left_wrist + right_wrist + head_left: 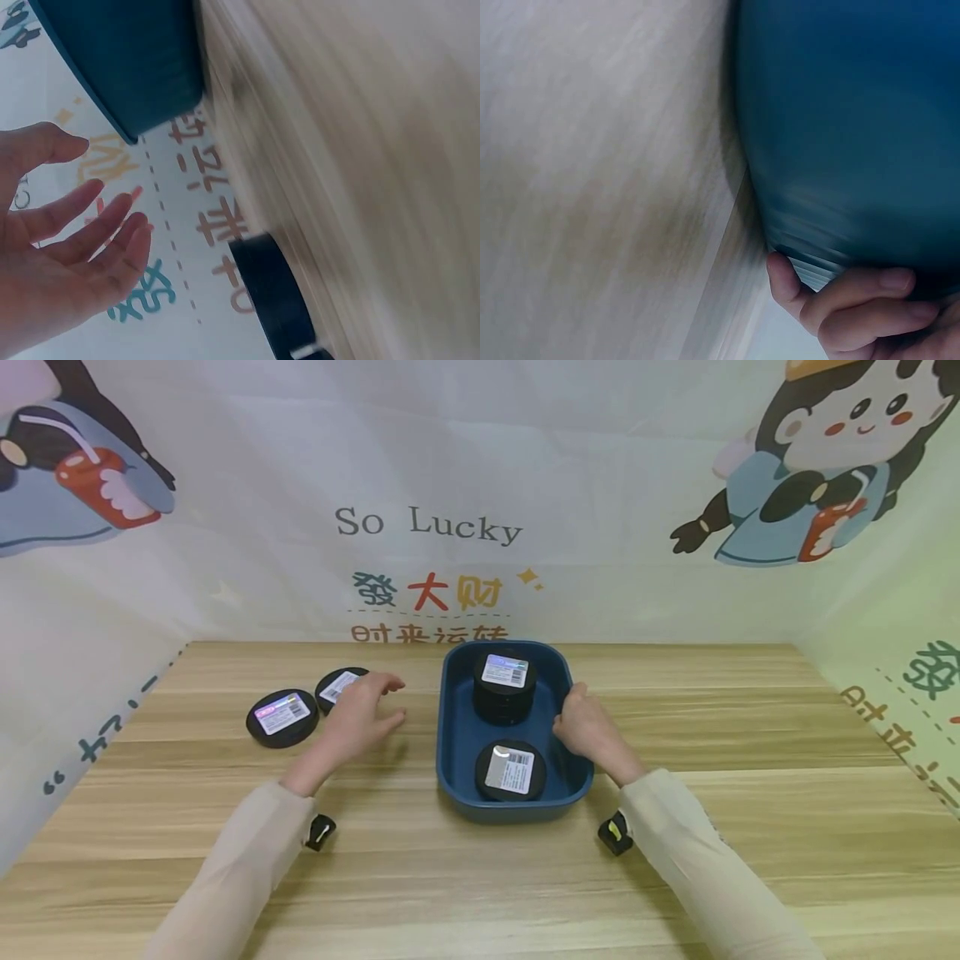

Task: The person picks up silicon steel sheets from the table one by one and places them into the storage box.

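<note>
Wooden table underfoot; cartoon-printed backdrop behind it.

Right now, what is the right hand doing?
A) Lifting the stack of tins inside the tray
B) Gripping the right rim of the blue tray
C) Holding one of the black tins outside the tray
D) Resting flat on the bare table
B: the right hand has its fingers curled on the right wall of the blue tray, while the left hand hovers open beside the loose black tins.
</note>
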`<state>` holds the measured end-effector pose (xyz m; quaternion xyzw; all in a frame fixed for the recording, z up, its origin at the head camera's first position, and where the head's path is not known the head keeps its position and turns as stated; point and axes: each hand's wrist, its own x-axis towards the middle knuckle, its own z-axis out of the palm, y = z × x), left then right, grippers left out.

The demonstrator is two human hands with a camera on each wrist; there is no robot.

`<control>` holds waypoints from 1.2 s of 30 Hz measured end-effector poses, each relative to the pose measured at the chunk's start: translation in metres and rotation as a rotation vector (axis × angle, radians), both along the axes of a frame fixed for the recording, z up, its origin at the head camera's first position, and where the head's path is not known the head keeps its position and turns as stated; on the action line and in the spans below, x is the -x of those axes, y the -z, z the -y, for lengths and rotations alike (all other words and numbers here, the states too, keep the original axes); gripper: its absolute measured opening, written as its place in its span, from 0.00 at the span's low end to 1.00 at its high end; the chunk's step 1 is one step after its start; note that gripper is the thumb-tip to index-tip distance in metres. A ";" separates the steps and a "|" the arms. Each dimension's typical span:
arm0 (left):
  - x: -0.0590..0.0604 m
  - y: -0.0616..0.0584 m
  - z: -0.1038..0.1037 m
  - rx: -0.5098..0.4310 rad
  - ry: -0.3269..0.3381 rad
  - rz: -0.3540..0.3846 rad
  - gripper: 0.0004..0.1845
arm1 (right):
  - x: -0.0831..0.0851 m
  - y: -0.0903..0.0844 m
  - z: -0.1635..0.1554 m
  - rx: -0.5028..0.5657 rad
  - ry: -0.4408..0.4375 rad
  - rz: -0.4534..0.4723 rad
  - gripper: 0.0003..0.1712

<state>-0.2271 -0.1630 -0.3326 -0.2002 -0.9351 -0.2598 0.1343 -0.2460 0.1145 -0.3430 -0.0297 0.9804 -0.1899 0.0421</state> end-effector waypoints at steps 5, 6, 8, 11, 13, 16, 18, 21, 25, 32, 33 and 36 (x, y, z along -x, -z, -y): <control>0.002 0.000 0.014 0.010 -0.049 0.038 0.18 | 0.000 0.000 0.000 0.002 -0.001 -0.014 0.25; 0.003 0.000 0.016 0.012 -0.060 0.047 0.19 | 0.000 0.000 0.000 0.002 -0.002 -0.015 0.25; 0.003 0.000 0.022 0.010 -0.083 0.066 0.19 | 0.000 0.000 0.000 0.000 0.000 -0.013 0.26; 0.002 0.000 0.029 0.012 -0.115 0.092 0.20 | 0.000 0.000 0.001 -0.002 0.001 -0.012 0.26; 0.001 -0.001 0.033 0.012 -0.136 0.110 0.21 | 0.000 0.001 0.001 -0.002 0.001 -0.012 0.25; 0.000 -0.001 0.039 0.018 -0.159 0.123 0.23 | 0.000 0.001 0.001 0.003 0.003 -0.015 0.25; 0.000 -0.001 0.043 0.022 -0.173 0.133 0.24 | 0.000 0.001 0.001 0.003 0.003 -0.017 0.25; 0.000 0.000 0.049 0.030 -0.186 0.135 0.25 | 0.000 0.001 0.001 0.000 0.003 -0.024 0.24; 0.001 0.002 0.056 0.049 -0.201 0.157 0.27 | -0.001 0.001 0.001 -0.007 0.002 -0.031 0.23; 0.003 0.004 0.070 0.122 -0.245 0.220 0.34 | -0.001 0.000 0.001 -0.006 0.002 -0.020 0.24; 0.003 0.004 0.071 0.134 -0.259 0.240 0.36 | 0.000 0.000 0.000 -0.006 0.001 -0.018 0.24; 0.004 0.004 0.076 0.173 -0.296 0.303 0.40 | -0.001 0.000 0.000 -0.004 -0.002 -0.019 0.24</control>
